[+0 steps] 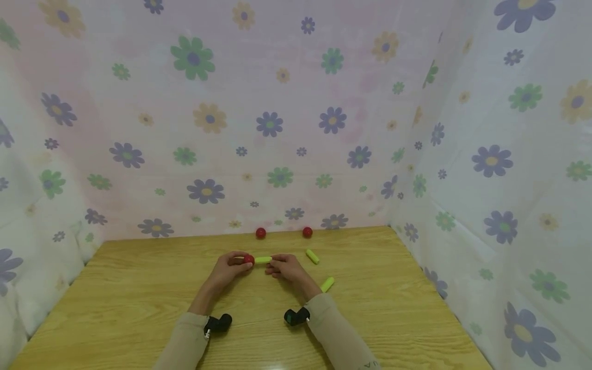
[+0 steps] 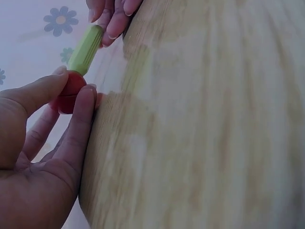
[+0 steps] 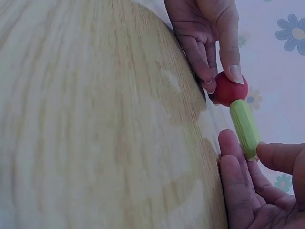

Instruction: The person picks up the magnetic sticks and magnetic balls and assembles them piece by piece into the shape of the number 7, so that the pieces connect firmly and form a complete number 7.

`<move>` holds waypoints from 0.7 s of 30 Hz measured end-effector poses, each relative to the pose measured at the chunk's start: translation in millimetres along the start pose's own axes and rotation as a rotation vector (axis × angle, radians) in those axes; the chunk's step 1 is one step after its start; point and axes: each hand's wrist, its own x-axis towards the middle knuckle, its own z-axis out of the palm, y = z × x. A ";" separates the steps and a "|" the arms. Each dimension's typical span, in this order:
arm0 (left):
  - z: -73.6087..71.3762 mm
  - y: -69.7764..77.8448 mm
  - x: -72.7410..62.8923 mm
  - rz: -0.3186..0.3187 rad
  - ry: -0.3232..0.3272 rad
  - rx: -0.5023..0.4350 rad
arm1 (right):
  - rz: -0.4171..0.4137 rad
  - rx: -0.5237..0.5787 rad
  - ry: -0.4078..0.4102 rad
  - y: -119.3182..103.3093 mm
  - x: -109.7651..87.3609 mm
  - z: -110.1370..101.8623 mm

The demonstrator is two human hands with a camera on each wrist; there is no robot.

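Note:
Between thumb and fingers, my left hand (image 1: 227, 269) grips a red ball (image 2: 71, 92). A short yellow-green ribbed stick (image 3: 245, 129) meets the ball end-on, so the two form one line. My right hand (image 1: 288, 268) pinches the stick's other end between thumb and fingertips. In the right wrist view the left hand (image 3: 202, 36) reaches in from the top, its thumb on the ball. The left wrist view has the right fingers (image 2: 114, 21) at the stick's far end. Both hands are low over the wooden table (image 1: 250, 313).
Two more red balls, a left one (image 1: 261, 233) and a right one (image 1: 307, 232), stand at the table's back edge. One green stick (image 1: 312, 256) lies right of my right hand; another green stick (image 1: 328, 284) is nearer, beside the right forearm. Flowered cloth (image 1: 277, 154) hangs behind.

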 end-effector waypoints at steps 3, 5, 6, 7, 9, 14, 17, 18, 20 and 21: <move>-0.3 0.1 -0.2 -0.008 0.010 0.025 | -0.001 0.005 0.000 -1.6 -2.8 0.4; 0.1 -0.2 0.1 -0.015 0.024 0.035 | -0.005 0.010 -0.002 -1.8 -3.8 0.4; 0.3 -0.3 0.2 -0.015 0.027 0.038 | -0.009 0.011 -0.004 -1.6 -3.6 0.2; 0.5 0.1 -0.2 -0.018 0.028 0.036 | -0.012 0.013 -0.004 -1.0 -3.3 0.2; 1.6 0.5 -0.6 -0.022 0.031 0.030 | -0.012 0.017 -0.007 0.8 -1.7 -0.4; 3.3 0.4 -1.9 -0.029 0.036 0.011 | -0.011 0.018 -0.004 2.0 -0.4 -0.1; 4.2 -1.6 -2.4 -0.037 0.045 0.000 | -0.003 0.019 0.001 3.2 -1.1 0.9; 4.7 -2.2 -2.7 -0.039 0.050 0.000 | -0.002 0.019 0.002 4.0 -1.3 1.2; 4.9 -1.7 -3.0 -0.044 0.062 0.003 | -0.007 0.015 0.003 3.5 -1.6 1.4; 4.9 -1.5 -3.2 -0.045 0.068 0.007 | -0.007 0.017 0.002 3.6 -1.8 1.6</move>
